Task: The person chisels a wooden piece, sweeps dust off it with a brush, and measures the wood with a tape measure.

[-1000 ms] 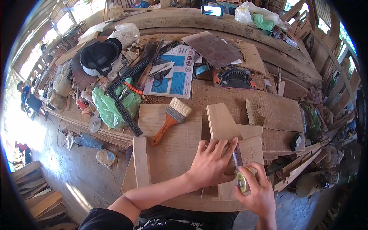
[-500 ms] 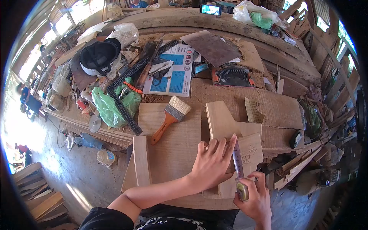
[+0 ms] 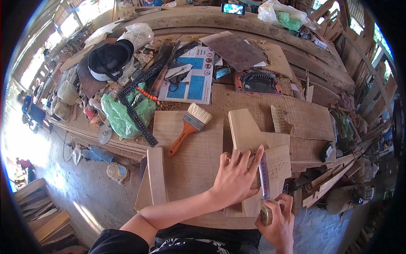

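Tape [image 3: 264,175] lies along a marked wood block [image 3: 278,154] near the bench's [image 3: 203,222] front right corner, its end by the spread left hand [image 3: 235,180] and its case [image 3: 266,214] held in the right hand [image 3: 279,220], so if the left slips, it could snap back.

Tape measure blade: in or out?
Out: a stretch of blade shows between the case in the right hand and the left hand.

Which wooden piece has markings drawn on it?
The board just right of the extended tape blade: dark lines show on its face. The upper angled piece and narrow strip at left show none.
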### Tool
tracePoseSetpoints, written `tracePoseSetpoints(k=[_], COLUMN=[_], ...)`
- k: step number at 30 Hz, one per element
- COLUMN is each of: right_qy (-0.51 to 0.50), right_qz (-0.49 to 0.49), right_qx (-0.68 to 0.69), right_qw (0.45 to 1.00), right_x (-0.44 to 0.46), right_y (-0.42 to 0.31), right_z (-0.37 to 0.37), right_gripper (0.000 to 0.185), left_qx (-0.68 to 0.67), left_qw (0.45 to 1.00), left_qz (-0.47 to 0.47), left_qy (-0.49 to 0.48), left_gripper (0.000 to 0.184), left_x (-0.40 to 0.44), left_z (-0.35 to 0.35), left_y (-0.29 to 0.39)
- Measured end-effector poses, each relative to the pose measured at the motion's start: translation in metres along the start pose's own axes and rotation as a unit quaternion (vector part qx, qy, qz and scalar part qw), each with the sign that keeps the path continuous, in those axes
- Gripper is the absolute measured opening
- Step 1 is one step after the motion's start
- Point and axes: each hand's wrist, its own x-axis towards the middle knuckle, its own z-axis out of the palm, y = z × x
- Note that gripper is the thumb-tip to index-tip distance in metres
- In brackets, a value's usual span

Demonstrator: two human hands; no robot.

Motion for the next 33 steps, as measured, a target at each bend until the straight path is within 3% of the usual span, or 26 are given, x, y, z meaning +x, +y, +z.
tracePoseSetpoints(k=[14,24,33], right_qy=[0.017,0.053,0.051], right_qz=[0.061,-0.001,0.019], right_qx=[0.064,0.034,0.031], right_qw=[0.996,0.998,0.998], right_x=[-0.003,0.014,0.025], right_y=[-0.015,-0.012,-0.022], right_z=[0.021,0.023,0.02], right_gripper=[0.06,0.054,0.054], left_qx=[0.0,-0.026,0.044], left_qw=[1.0,0.999,0.998], left_qz=[-0.008,0.014,0.04], left_qy=[0.016,0.02,0.005], left_gripper=[0.126,0.126,0.11], left_x=[-0.001,0.003,0.0], left_z=[0.002,-0.003,-0.008], left_y=[0.001,-0.002,-0.004])
